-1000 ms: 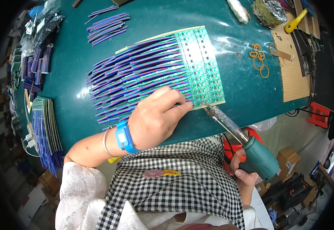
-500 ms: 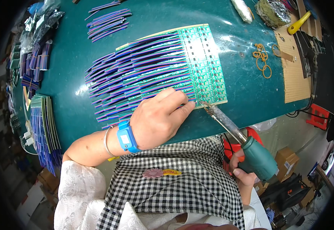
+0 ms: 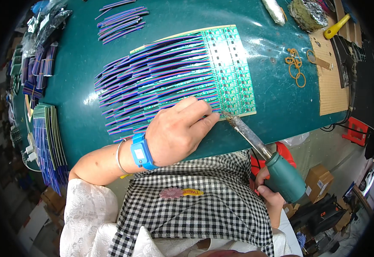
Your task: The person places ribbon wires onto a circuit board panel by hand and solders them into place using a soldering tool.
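Observation:
My left hand [image 3: 180,128] is closed in a pinch at the near edge of the green circuit board panel [image 3: 234,70]. Its thumb and forefinger hold the end of a flat multicoloured ribbon wire [image 3: 124,139], mostly covered by the hand. Rows of similar wires [image 3: 161,68] lie across the left part of the panel. My right hand [image 3: 269,190] is wrapped round the green handle of a soldering iron [image 3: 285,177]. The iron slants up and left, its tip at the panel's near edge, just right of my left fingertips. Whether the tip touches is too small to tell.
Loose wires [image 3: 122,23] lie at the far left, bundled ones [image 3: 49,145] at the left edge. Rubber bands [image 3: 296,68] and cardboard [image 3: 330,81] are on the right. Beyond stand a foil-wrapped lump [image 3: 307,16] and a yellow-handled tool [image 3: 337,26]. A red stool [image 3: 355,130] is on the floor.
The soldering iron's handle and my right hand have shifted slightly left; the tip stays near the same spot. My left hand has barely moved.

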